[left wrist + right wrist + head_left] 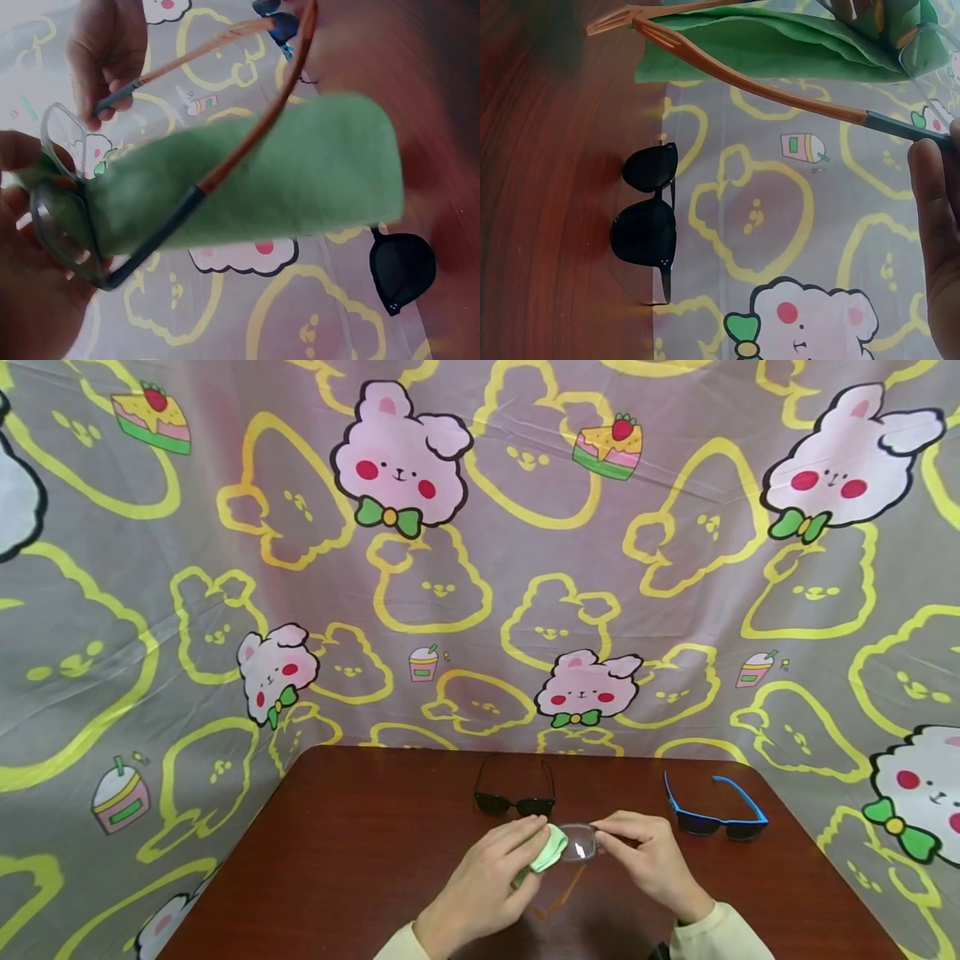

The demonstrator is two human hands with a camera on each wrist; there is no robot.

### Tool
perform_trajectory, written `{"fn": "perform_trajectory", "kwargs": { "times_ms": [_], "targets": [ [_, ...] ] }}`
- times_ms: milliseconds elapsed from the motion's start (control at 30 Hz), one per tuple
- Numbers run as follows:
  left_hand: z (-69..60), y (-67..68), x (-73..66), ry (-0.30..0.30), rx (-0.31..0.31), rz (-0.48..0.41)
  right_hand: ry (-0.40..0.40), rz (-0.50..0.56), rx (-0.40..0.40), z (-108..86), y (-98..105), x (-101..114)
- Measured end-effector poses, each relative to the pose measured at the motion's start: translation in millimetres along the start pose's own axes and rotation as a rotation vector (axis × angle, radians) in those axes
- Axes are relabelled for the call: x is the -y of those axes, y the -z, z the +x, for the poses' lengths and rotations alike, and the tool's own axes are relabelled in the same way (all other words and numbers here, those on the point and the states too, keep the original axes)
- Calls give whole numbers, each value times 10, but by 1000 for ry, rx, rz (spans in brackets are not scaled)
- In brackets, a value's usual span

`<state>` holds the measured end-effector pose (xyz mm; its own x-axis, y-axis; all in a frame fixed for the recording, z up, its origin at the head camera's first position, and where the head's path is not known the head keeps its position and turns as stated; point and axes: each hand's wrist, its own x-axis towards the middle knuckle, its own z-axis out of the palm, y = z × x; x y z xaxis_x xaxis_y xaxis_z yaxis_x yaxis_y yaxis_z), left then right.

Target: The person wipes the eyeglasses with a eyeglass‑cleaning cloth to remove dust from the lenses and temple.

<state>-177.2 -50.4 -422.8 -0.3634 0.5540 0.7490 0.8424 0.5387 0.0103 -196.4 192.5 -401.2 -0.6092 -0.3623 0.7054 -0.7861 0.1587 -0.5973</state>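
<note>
Over the wooden table (337, 852), the left hand (487, 875) pinches a folded green cloth (551, 848) against the clear-lensed eyeglasses (579, 843), whose temple (891, 124) the right hand (651, 856) grips near the hinge, black sunglasses (492, 803) and blue-framed sunglasses (699, 824) lying beyond.

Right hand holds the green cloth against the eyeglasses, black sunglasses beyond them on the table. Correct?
No, the head view shows the left hand holding the green cloth against the eyeglasses; the black sunglasses are beyond them on the table.

Black sunglasses (492, 804), blue sunglasses (699, 824) on table (360, 835)
</note>
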Motion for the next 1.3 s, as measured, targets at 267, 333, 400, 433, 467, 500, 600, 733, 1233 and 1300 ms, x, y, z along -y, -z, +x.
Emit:
{"fn": "perform_trajectory", "kwargs": {
  "times_ms": [267, 333, 400, 433, 467, 500, 600, 733, 1233, 1300],
  "targets": [
    [-43, 7, 16, -49, -10, -79, 61, 39, -7, -2, -5, 18],
    [-39, 7, 11, -57, -13, -63, 57, 36, -11, -4, -7, 28],
    [-29, 7, 7, -67, -17, -36, 46, 28, -15, -6, -8, 40],
    [-21, 8, 4, -72, -18, -23, 40, 23, -17, -7, -9, 45],
    [-14, 7, 1, -78, -17, -7, 35, 19, -19, -7, -10, 51],
    [-7, 8, -2, -84, -17, 7, 30, 15, -21, -7, -11, 55],
    [13, 10, -14, -104, -22, 35, 32, 12, -22, -4, -15, 64],
    [26, 6, -25, -123, -29, 46, 49, 12, -28, -4, -23, 69],
    [29, 8, -55, -172, 16, 70, 21, 45, -9, -36, -28, 59],
    [26, 14, -59, -190, 22, 73, 13, 52, -4, -43, -27, 57]
  ]
}}
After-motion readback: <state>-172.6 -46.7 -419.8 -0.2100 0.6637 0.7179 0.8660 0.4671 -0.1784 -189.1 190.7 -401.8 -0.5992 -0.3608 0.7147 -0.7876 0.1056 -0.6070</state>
